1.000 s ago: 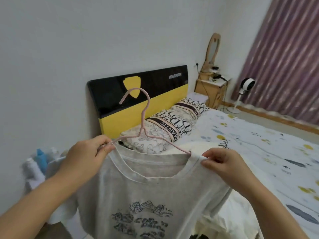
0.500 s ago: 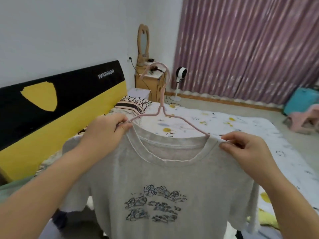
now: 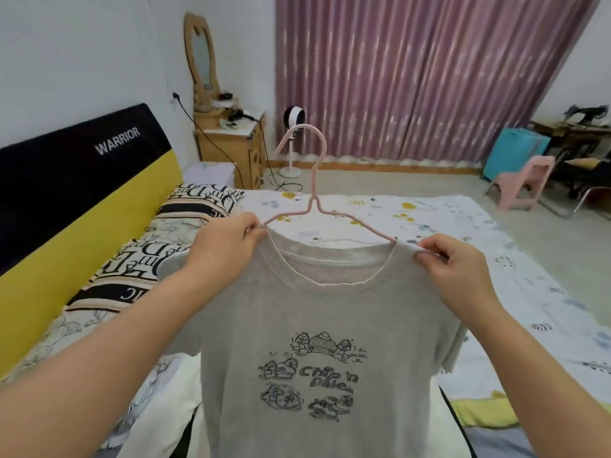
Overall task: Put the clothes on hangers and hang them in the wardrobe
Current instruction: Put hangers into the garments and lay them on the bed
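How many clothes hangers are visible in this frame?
1: a pink hanger inside the neck of the grey T-shirt, held up over the bed by the left hand and right hand. Others may be out of view.

Head-worn camera looks forward and down, close over the bed [image 3: 429, 226], facing the curtain [image 3: 429, 77].

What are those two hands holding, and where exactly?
A grey T-shirt on a pink hanger: left hand and right hand each pinch a shoulder beside the collar.

T-shirt [image 3: 317, 325]: matt grey knit cloth | hanger [image 3: 314, 193]: smooth pink coating
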